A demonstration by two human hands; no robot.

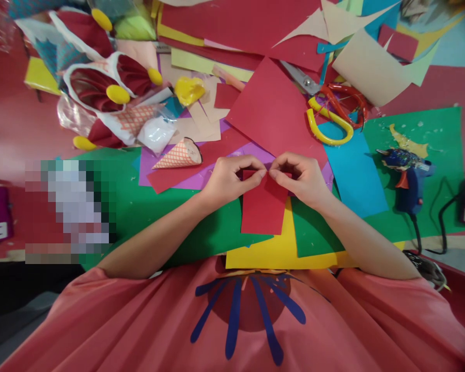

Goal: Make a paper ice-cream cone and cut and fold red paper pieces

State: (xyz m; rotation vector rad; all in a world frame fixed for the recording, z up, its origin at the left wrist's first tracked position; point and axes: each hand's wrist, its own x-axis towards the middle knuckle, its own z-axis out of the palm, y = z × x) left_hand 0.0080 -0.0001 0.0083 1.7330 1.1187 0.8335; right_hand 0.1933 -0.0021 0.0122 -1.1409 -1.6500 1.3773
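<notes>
Both the left hand and the right hand pinch the top edge of a small red paper, fingertips nearly meeting. The fold could go crooked if one grip slides; the glue gun sits well right.

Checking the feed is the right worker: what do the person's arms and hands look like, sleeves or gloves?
Both the left hand and right hand are bare: no gloves, rings or watch visible. Forearms are uncovered up to short coral-pink sleeves of a pleated garment with dark blue stripes on its front.
</notes>
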